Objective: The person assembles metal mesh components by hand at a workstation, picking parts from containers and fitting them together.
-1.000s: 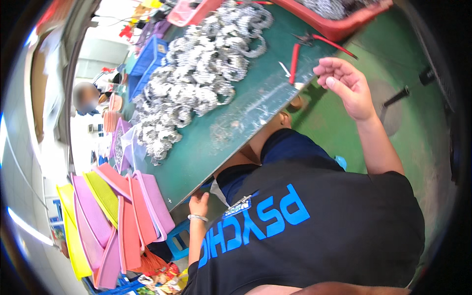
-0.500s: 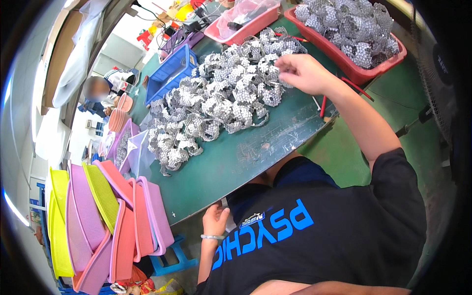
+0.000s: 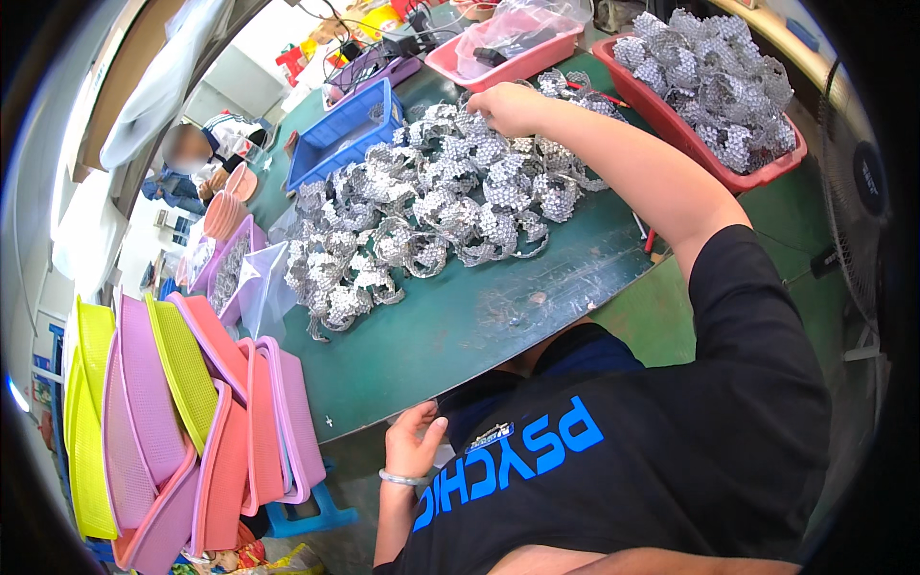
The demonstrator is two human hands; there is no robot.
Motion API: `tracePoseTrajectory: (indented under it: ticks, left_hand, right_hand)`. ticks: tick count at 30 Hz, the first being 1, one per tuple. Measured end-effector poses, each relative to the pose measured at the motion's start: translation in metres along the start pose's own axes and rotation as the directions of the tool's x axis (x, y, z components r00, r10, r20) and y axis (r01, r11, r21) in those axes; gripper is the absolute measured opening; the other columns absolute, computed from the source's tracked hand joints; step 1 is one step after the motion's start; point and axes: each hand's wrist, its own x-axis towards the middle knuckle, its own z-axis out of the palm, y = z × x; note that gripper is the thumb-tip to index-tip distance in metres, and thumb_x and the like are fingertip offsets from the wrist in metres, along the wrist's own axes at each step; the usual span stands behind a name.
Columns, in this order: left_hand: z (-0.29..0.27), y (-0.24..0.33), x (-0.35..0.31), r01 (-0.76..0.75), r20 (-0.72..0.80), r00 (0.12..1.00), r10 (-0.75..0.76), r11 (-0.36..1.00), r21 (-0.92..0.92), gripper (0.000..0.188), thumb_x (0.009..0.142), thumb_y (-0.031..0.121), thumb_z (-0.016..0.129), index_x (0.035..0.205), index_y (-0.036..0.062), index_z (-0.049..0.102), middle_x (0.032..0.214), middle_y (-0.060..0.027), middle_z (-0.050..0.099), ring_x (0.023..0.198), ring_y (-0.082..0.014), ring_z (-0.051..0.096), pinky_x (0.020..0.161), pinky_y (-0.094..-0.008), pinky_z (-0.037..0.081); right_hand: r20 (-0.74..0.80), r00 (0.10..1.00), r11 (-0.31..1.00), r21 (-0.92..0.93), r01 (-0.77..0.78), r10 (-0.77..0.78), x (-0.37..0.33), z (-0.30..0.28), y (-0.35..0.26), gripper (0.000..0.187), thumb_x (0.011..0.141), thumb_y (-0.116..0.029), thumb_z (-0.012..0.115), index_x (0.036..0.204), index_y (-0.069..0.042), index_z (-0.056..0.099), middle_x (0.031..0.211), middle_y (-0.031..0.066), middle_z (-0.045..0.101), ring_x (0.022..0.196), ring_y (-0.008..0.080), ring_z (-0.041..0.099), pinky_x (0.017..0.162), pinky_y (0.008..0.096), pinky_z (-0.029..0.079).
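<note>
A wide pile of silvery, curled honeycomb-mesh pieces [image 3: 422, 206] lies across the green table [image 3: 383, 369]. My right hand [image 3: 508, 107] reaches over to the far side of the pile. Its fingers are bent down and closed around the edge of a mesh piece [image 3: 474, 129], which the hand partly hides. Below the table's near edge, close to my body, rests my left hand [image 3: 414, 443]. The thumb stands apart from its loosely bent fingers, and nothing shows between them. A bracelet circles that wrist.
A red bin [image 3: 661, 101] heaped with similar mesh stands at far right. Behind the pile are a blue bin [image 3: 331, 153] and a pink bin [image 3: 441, 62]. Stacked colourful baskets [image 3: 206, 402] stand at left. A fan [image 3: 853, 192] is at right. A person [image 3: 192, 158] sits farther back.
My right hand has moved left and farther out, from the pile's right side onto its far side, and its fingers have closed. My left hand stays beside the table edge. The view has shifted slightly.
</note>
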Motion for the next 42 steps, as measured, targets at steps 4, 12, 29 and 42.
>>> tracePoseTrajectory:
  ticks: [4, 12, 29, 42]
  left_hand:
    - [-0.006, 0.008, 0.004, -0.004, 0.031, 1.0, 0.005, 1.0, -0.01, 0.029, 0.075, 0.011, 0.065, 0.1, -0.0033, 0.06, 0.09, -0.0143, 0.064, 0.08, -0.0189, 0.063, 0.074, -0.0288, 0.049]
    - [-0.009, 0.017, 0.006, -0.083, 0.04, 0.996, 0.083, 0.996, -0.016, 0.028, 0.074, 0.009, 0.065, 0.099, -0.0017, 0.06, 0.087, -0.0124, 0.064, 0.078, -0.0177, 0.062, 0.074, -0.0284, 0.048]
    - [-0.01, 0.031, 0.022, -0.119, 0.094, 0.987, 0.129, 0.988, -0.103, 0.03, 0.077, 0.01, 0.065, 0.104, -0.0027, 0.057, 0.082, -0.0083, 0.063, 0.074, -0.0121, 0.06, 0.068, -0.0245, 0.049]
    - [0.003, 0.083, 0.074, -0.096, 0.068, 0.978, 0.197, 0.716, -0.692, 0.035, 0.088, 0.011, 0.051, 0.119, -0.0029, 0.045, 0.103, -0.0115, 0.057, 0.087, -0.0158, 0.057, 0.078, -0.0283, 0.046]
  right_hand:
    - [-0.016, 0.996, 0.996, -0.019, 0.085, -0.086, 0.015, -0.002, 0.007, 0.031, 0.07, 0.003, 0.051, 0.096, -0.007, 0.062, 0.092, 0.0151, 0.062, 0.088, 0.0308, 0.059, 0.077, 0.0373, 0.045]
    - [-0.289, 0.933, 0.976, -0.051, 0.21, -0.216, 0.014, -0.003, 0.014, 0.024, 0.074, -0.004, 0.051, 0.094, -0.007, 0.063, 0.087, 0.0139, 0.062, 0.084, 0.0289, 0.059, 0.074, 0.0375, 0.045]
    - [-0.356, 0.929, 0.697, 0.692, 0.187, 0.105, 0.003, -0.014, 0.0, 0.023, 0.073, -0.002, 0.062, 0.096, 0.0, 0.062, 0.079, 0.0049, 0.062, 0.072, 0.01, 0.056, 0.067, 0.0246, 0.046]
    - [-0.058, 0.982, 0.177, 0.98, 0.09, -0.178, -0.089, -0.006, -0.12, 0.023, 0.078, 0.003, 0.059, 0.101, -0.001, 0.06, 0.088, 0.0012, 0.061, 0.08, 0.007, 0.057, 0.074, 0.0219, 0.046]
